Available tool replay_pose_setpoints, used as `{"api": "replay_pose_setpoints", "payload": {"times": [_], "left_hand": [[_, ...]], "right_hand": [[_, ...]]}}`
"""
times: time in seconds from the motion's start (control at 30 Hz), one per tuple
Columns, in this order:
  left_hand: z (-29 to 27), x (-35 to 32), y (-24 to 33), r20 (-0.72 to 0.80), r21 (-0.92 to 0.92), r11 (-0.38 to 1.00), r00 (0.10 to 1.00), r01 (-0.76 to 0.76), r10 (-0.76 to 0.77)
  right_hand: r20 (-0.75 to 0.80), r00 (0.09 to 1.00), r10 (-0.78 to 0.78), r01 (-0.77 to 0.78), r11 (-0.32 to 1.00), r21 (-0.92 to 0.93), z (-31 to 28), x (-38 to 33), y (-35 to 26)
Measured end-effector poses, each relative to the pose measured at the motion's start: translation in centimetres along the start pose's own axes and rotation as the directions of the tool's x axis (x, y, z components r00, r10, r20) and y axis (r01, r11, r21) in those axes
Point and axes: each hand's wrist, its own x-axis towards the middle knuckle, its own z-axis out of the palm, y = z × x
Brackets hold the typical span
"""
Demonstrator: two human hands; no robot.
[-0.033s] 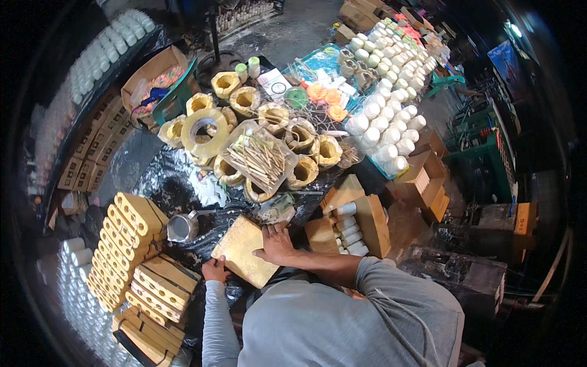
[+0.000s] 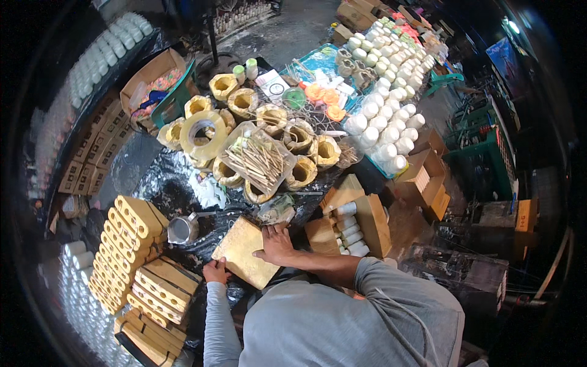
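A flat, squarish yellow block (image 2: pixel 243 252) lies in front of me on the dark plastic-covered work surface. Its left corner is gripped by my left hand (image 2: pixel 216 271), fingers curled at the edge. My right hand (image 2: pixel 276 243) reaches across the near side and grasps the right edge, thumb on the top face. The block's underside is hidden. Just past my right fingers is a crumpled, clear plastic piece (image 2: pixel 276 209). A metal pot with a handle (image 2: pixel 181 229) stands to the left of the block.
Yellow holed moulds (image 2: pixel 122 251) are stacked at left. Beyond the block, a plastic tub of thin sticks (image 2: pixel 260 159) rests on hollow yellow moulds (image 2: pixel 327 151), beside a tape roll (image 2: pixel 188 145). White candles (image 2: pixel 388 151) crowd the far right; an open carton (image 2: pixel 373 226) stands near my right arm.
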Motion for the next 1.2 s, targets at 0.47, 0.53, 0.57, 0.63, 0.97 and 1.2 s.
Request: {"api": "replay_pose_setpoints", "payload": {"times": [0.47, 0.53, 0.57, 0.63, 0.97, 1.2], "left_hand": [[1.2, 0.6, 0.4, 0.003, 0.054, 0.998, 1.0, -0.014, 0.014], [1.2, 0.8, -0.2, 0.004, 0.067, 0.997, 0.999, -0.032, 0.032], [1.4, 0.8, -0.4, 0.0, 0.045, 0.997, 0.998, -0.062, 0.062], [1.5, 0.8, -0.9, -0.012, -0.046, 0.999, 1.0, -0.005, 0.005], [-0.1, -1.1, -1.1, 0.143, -0.353, 0.93, 0.988, 0.103, -0.056], [0.0, -1.9, 0.5, 0.097, -0.092, 0.995, 0.995, -0.026, 0.035]], "right_hand": [[0.12, 0.977, 0.174, -0.173, 0.985, -0.018, 0.1, 2.5, -0.2], [0.153, 0.969, 0.195, -0.201, 0.979, 0.024, 0.0, 2.8, -0.3], [0.173, 0.961, 0.214, -0.224, 0.974, 0.043, -0.1, 3.0, -0.2], [0.216, 0.958, 0.191, -0.218, 0.97, 0.11, -0.4, 3.2, 0.1], [0.155, 0.984, 0.088, -0.161, 0.81, 0.564, 0.3, 2.7, 0.8], [0.333, 0.942, 0.051, -0.321, 0.432, 0.843, 1.7, 3.1, 2.8]]}}
